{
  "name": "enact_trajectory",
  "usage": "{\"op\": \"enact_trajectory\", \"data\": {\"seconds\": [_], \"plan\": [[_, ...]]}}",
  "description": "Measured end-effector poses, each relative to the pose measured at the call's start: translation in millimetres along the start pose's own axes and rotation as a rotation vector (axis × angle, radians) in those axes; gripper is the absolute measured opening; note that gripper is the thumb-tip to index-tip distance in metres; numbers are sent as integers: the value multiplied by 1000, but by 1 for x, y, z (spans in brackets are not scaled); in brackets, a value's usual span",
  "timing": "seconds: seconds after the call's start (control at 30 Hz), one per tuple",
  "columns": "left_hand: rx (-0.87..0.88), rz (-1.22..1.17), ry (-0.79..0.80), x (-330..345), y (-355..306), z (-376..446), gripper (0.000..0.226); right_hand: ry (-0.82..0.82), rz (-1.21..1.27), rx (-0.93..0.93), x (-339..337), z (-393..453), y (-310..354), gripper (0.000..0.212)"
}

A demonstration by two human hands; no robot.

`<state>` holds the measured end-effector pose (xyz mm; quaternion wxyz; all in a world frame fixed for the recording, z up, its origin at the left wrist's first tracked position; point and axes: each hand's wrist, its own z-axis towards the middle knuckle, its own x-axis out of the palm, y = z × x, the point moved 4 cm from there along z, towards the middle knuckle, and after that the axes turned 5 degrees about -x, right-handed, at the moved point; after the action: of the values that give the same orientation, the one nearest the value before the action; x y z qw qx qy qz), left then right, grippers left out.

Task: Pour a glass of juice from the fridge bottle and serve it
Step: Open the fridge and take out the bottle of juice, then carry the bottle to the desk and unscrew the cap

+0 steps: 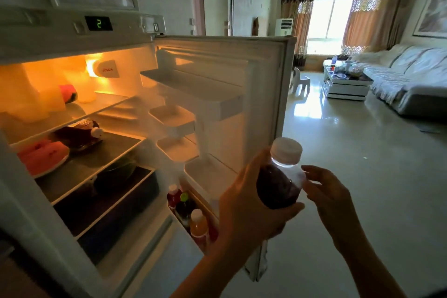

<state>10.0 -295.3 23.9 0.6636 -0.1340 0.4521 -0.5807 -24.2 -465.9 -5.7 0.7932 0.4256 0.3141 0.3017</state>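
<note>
Fingers (294, 208) of the left hand (246, 203) wrap the lower body of the bottle (280, 184), thumb side toward the fridge, tips curling round under its base; grip closed and firm. Right hand (331, 191) sits just beside the bottle, fingers loosely spread, tips near the clear shoulder but holding nothing.

Bottle is held upright in the air in front of the open fridge door (227, 94), white cap (286, 150) on. Dark juice fills most of it (clear band under the cap shows the level). Judgement: small, stiff plastic, moderately heavy for its size, possibly damp and slippery from the cold. Best hold is round the waist as now, other hand free for the cap.

Below, the bottom door rack (180, 221) holds more bottles, red, dark and orange. Inside the fridge, a dish of watermelon (43, 157) sits beside a dark bottle lying on its side (79, 135).

Beyond the door, a living room: low table (348, 87), sofa (411, 77), bright window (331, 19). No glass seen yet.
</note>
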Motion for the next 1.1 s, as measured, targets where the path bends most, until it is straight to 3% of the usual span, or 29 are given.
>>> {"op": "enact_trajectory", "data": {"seconds": [0.23,0.53,0.7,1.1], "plan": [[-25,-206,337,69,0,-10,98,-114,-56,37,-76,-25,20,15],[-178,-288,440,155,4,-4,99,-141,-213,72,-158,-9,-18,11],[-214,-213,364,213,11,44,99,-118,-210,34,-185,49,-65,15],[-343,-121,87,327,43,196,99,229,-138,-71,-189,247,-170,13]]}}
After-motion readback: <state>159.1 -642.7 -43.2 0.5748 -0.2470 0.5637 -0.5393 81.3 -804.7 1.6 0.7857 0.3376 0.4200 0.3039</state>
